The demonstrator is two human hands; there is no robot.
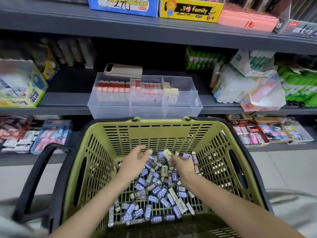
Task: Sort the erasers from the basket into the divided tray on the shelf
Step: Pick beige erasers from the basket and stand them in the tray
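Right hand [182, 166] pinches one eraser [167, 154] above one basket [154, 121].

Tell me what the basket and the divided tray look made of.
Basket: moulded plastic by the look, olive green, matt; its walls are slotted grids. Divided tray: probably clear, slightly frosted plastic; the erasers inside show through its walls.

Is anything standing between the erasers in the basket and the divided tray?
Nothing visible does: the divided tray sits open-topped just beyond the basket's far wall; the phone lies at its back edge only.
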